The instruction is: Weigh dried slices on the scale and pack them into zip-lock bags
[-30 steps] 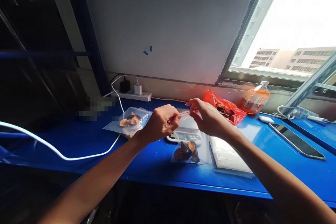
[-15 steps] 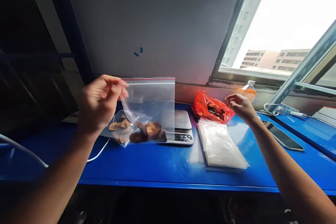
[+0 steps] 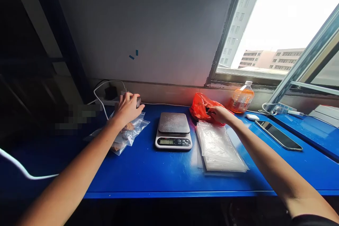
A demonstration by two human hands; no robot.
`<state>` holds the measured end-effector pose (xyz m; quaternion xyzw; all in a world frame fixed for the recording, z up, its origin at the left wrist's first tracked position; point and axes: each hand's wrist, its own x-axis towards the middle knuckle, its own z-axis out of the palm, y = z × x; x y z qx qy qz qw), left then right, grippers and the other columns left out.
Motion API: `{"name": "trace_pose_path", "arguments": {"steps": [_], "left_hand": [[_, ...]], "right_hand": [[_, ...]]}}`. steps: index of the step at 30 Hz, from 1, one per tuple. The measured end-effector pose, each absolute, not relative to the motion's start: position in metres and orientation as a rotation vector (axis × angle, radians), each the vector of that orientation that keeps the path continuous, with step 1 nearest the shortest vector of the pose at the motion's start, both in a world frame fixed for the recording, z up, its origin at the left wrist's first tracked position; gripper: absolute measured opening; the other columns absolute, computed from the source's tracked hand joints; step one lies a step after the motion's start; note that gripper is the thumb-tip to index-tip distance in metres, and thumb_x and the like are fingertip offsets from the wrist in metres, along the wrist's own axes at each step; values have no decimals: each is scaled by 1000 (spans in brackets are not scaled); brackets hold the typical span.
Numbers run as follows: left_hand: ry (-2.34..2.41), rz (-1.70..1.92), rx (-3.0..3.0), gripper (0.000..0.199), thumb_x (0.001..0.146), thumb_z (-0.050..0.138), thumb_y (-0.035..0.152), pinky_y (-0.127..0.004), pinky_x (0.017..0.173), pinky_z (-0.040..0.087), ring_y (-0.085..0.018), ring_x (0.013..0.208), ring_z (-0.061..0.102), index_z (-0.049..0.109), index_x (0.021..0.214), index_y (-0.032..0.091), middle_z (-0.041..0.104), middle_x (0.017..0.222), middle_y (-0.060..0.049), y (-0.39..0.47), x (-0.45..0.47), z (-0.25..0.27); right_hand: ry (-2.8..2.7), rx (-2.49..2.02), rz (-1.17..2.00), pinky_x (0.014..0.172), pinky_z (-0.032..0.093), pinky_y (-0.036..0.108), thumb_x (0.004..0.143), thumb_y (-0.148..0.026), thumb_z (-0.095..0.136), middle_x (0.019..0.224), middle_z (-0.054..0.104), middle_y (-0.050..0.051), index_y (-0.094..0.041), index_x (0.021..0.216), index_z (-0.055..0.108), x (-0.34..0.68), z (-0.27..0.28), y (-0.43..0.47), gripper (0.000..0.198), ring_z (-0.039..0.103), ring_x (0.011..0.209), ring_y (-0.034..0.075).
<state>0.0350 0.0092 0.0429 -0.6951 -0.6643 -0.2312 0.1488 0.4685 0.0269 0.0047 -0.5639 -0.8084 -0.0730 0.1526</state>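
Right hand (image 3: 220, 114), one: fingertips hidden in the mouth of the red bag (image 3: 197, 107), near the tabletop's (image 3: 159, 173) back edge; grip cannot be told. Left hand (image 3: 129, 107), one: fingers curved above the filled bags (image 3: 137, 128), towards the back left corner; hold cannot be told. Filled bags: clear, partly covered by the forearm, brown pieces inside; number unclear. Red bag, one: dark contents barely visible. Bottle (image 3: 241, 99), one: orange liquid, back edge. Scale (image 3: 173, 125), one: between front and back edges. Clear-bag stack (image 3: 221, 148), one: nearer the front edge.

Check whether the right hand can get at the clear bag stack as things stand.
Likely yes: the right hand is at the red bag, just beyond the clear bag stack, whose top lies mostly uncovered.
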Motion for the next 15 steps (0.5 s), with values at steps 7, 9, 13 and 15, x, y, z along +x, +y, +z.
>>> {"name": "trace_pose_path", "arguments": {"steps": [7,9,13,15], "left_hand": [[-2052,-230,-2283,57,85,43,47,-58,103,32,-38,132,36,45,137,24,43,141,-16,3,34,25],[-2080,-197,-2303,58,86,41,49,-58,103,32,-38,131,38,43,138,24,44,141,-16,4,31,25],[-2078,-199,-2316,58,86,40,51,-56,104,30,-38,131,40,44,138,25,47,140,-16,2,34,24],[-2068,-188,-2321,58,86,40,50,-55,105,28,-38,131,40,45,137,24,47,140,-16,0,37,23]], "right_hand": [[-2105,-1612,-202,55,40,25,86,-28,44,73,70,5,-18,83,68,475,18,-6,26,60,60,16],[-2128,-1483,-165,57,41,25,86,-25,45,77,70,5,-18,84,68,456,27,-20,23,61,63,15],[-2347,-1318,-289,66,43,26,90,-22,43,80,69,5,-19,84,68,398,39,-35,25,62,72,16],[-2406,-1318,-331,68,44,27,91,-20,42,86,69,6,-19,92,68,369,39,-35,26,63,76,17]]}}
